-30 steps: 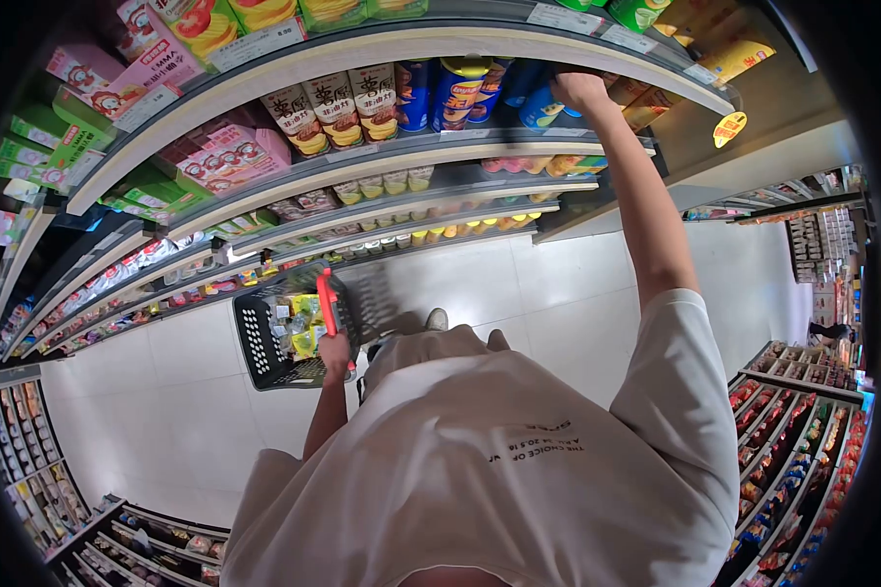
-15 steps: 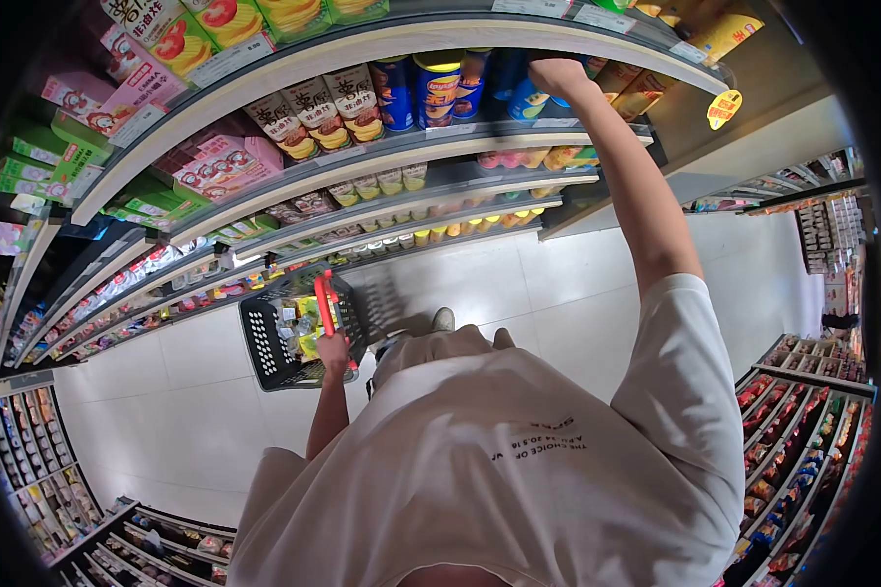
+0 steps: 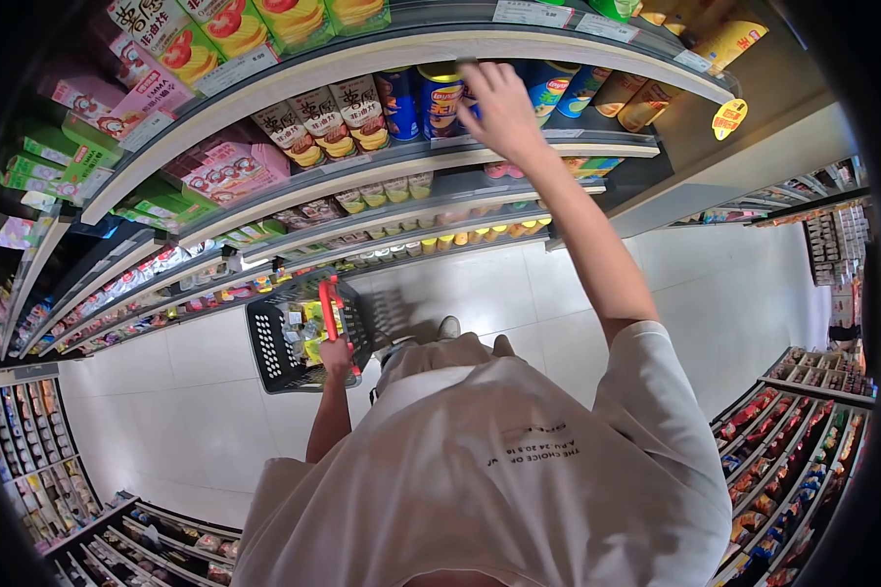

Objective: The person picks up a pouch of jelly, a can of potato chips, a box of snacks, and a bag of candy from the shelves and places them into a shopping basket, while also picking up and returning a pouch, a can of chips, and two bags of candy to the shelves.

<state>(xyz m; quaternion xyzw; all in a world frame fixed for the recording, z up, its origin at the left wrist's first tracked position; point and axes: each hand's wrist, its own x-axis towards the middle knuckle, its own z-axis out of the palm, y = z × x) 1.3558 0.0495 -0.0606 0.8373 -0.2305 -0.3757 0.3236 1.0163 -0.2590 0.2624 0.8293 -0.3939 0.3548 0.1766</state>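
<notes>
At the upper shelf, my right hand [image 3: 504, 112] is raised with its fingers apart and nothing visible in it. Its fingertips partly cover blue chip canisters, beside a blue Lay's canister [image 3: 440, 103] with a yellow lid. Just right of the hand stand a light-blue Lay's canister [image 3: 551, 90] and several others. Whether the fingertips touch a canister, I cannot tell. Lower left, my left hand [image 3: 336, 354] is wrapped round the red handle [image 3: 329, 308] of a dark shopping basket [image 3: 266, 342]. Yellow and clear packages [image 3: 310, 328] lie inside the basket.
Snack boxes [image 3: 328, 117] stand left of the canisters, and pink boxes [image 3: 230, 174] further left. Above runs a shelf edge [image 3: 440, 46], with a yellow round tag [image 3: 729, 119] at its right end. Other stocked racks [image 3: 793, 479] line the aisle's far side.
My right hand has come out from between the canisters and shifted left, its fingers now spread before the blue ones. My left hand stays on the basket handle.
</notes>
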